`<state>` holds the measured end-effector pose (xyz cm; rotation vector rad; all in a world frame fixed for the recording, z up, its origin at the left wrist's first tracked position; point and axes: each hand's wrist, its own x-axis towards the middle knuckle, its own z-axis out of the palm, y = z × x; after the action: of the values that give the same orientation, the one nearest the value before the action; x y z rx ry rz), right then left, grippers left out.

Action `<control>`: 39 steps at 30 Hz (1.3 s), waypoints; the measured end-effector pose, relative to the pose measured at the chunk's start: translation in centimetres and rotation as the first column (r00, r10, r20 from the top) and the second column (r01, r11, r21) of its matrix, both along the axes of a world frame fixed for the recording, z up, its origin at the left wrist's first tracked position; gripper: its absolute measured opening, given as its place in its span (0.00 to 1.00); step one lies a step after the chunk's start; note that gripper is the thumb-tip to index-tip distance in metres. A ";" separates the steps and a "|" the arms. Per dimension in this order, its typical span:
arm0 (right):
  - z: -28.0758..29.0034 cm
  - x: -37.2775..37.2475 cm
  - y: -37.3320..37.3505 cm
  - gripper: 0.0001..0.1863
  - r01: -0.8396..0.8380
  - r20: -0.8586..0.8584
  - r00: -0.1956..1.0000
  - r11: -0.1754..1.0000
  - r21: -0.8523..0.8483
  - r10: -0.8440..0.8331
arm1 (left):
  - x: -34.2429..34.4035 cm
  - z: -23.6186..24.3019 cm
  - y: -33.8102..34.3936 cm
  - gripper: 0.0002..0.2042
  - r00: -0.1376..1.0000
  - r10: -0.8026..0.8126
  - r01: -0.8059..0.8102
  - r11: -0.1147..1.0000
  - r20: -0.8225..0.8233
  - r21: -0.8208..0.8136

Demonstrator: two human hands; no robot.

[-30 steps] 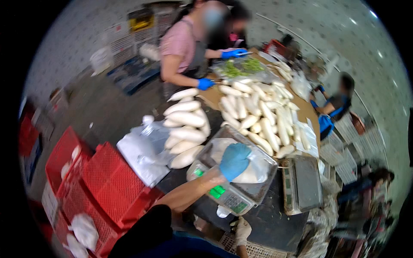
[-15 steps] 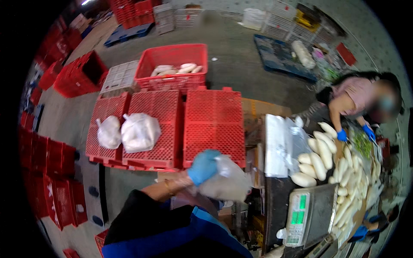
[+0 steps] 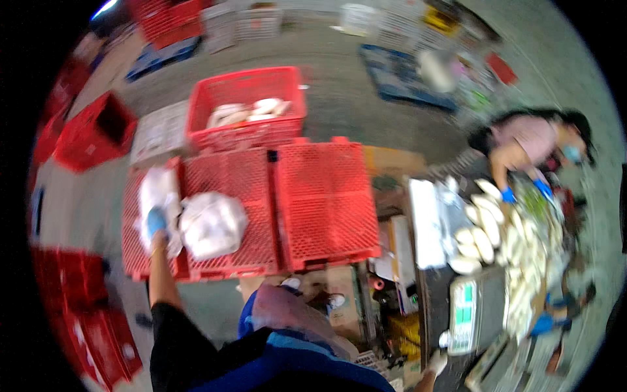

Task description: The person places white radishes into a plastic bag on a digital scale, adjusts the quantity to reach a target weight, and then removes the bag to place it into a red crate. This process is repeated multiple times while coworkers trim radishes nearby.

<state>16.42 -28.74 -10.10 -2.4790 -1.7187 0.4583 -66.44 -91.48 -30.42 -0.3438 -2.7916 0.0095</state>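
At the left, my left hand [image 3: 156, 223], in a blue glove, grips a filled white plastic bag [image 3: 160, 193] over a red crate. Motion blurs its fingers. Close beside it on the crates sits another knotted white plastic bag [image 3: 213, 225], with pale contents. At the lower edge, my right hand [image 3: 437, 362] shows as a small whitish shape beside the table edge, below the scale [image 3: 465, 313] with its green display. Its fingers are too small and blurred to make out.
Upturned red crates [image 3: 326, 202] form a platform before me. Behind them a red crate [image 3: 245, 137] holds white radishes. On the right table lie a stack of white plastic bags [image 3: 427, 222] and many white radishes [image 3: 486, 228]. A co-worker [image 3: 526, 144] in blue gloves leans over greens.
My left hand has swung far left with the plastic bag, from in front of the right-hand crate to the left crate. The view has shifted slightly, and my right hand has come into sight.
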 end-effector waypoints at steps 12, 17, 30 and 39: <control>-0.5 0.2 -3.5 0.15 0.013 0.170 0.984 0.980 0.196 -0.047 | 19.9 11.3 44.1 0.18 0.527 -0.687 0.131 0.648 0.500 0.751; -1.6 3.5 -2.7 0.15 0.249 -0.163 0.963 0.941 0.229 -0.215 | 34.1 19.0 62.2 0.26 0.212 -0.966 0.560 0.241 0.144 0.792; -2.1 8.4 1.1 0.25 0.474 0.197 0.821 0.832 0.289 -0.536 | 40.2 13.8 81.6 0.26 0.267 -0.952 0.959 0.278 0.152 0.056; 0.0 7.9 1.6 0.27 0.547 0.157 0.811 0.826 0.138 -0.564 | 44.3 17.3 90.6 0.25 0.058 -0.993 0.971 0.081 0.107 0.225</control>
<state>24.36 -27.11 -10.14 -2.8570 -0.9299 0.0817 -22.12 -0.89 -13.16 -2.3143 -2.0215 -0.5232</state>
